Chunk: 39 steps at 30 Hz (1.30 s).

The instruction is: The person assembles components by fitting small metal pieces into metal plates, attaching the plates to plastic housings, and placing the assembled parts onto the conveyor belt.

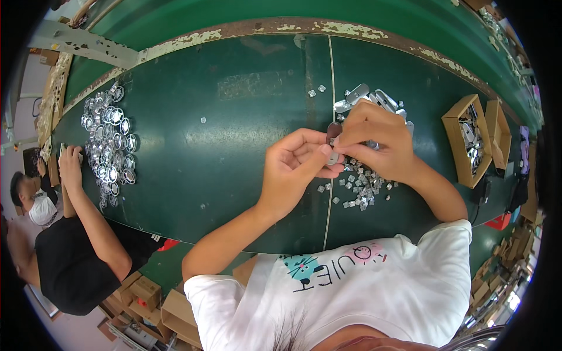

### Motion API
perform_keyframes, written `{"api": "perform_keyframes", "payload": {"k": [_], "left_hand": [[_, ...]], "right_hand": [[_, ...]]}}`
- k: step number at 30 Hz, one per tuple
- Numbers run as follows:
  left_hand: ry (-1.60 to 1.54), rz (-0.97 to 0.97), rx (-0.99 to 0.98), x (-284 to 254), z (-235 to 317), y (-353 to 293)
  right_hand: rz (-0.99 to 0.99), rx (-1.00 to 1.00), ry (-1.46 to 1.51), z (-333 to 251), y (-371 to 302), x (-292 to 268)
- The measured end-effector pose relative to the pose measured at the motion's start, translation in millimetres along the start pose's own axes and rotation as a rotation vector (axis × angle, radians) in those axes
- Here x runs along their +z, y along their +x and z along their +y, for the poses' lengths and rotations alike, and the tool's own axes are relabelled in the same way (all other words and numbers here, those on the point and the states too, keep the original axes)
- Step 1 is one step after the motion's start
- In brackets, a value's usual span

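Two hands pinch one small metal piece over the green desk.

The left hand (pixel 293 167) and the right hand (pixel 374 140) meet above the desk (pixel 234 134), each grip clenched on the same dark metal piece (pixel 333 136) held between the fingertips. Just under them lies one scatter of tiny silver bits (pixel 360 184), too many to count; behind the right hand sits one small pile of shiny oblong shells (pixel 366 96). Two open cardboard boxes (pixel 468 146) stand at the right. At the far left, another person's hand (pixel 71 164) rests beside a heap of round silver parts (pixel 108 143).
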<state>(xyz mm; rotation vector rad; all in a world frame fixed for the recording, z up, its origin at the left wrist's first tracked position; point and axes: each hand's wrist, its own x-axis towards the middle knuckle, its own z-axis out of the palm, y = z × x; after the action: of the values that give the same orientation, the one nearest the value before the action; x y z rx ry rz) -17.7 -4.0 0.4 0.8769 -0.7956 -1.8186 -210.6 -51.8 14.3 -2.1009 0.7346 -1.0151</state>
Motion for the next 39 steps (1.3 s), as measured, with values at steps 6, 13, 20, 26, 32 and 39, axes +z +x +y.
{"api": "perform_keyframes", "payload": {"k": [6, 13, 20, 26, 32, 39], "left_hand": [[-0.023, -0.037, 0.039, 0.7, -0.7, -1.6], [0.077, 0.016, 0.06, 1.6, -1.0, 0.2], [0.26, 0.041, 0.199, 1.9, -8.7, 2.1], [0.248, -0.035, 0.132, -1.2, -7.5, -1.7], [0.47, 0.03, 0.177, -3.5, -5.6, -2.7], [1.229, 0.03, 0.587, -13.0, -23.5, 1.7]], "right_hand": [[-0.029, 0.228, 0.421, 2.0, -0.2, 1.5], [-0.037, 0.115, 0.097, -2.9, -2.1, 1.3], [-0.029, 0.025, -0.124, -13.5, 8.4, 1.4], [-0.114, 0.435, 0.544, -1.6, 14.0, -4.9], [0.099, 0.06, 0.019, 48.6, 129.0, 38.0], [-0.182, -0.225, -0.463, 139.0, 376.0, 212.1]]}}
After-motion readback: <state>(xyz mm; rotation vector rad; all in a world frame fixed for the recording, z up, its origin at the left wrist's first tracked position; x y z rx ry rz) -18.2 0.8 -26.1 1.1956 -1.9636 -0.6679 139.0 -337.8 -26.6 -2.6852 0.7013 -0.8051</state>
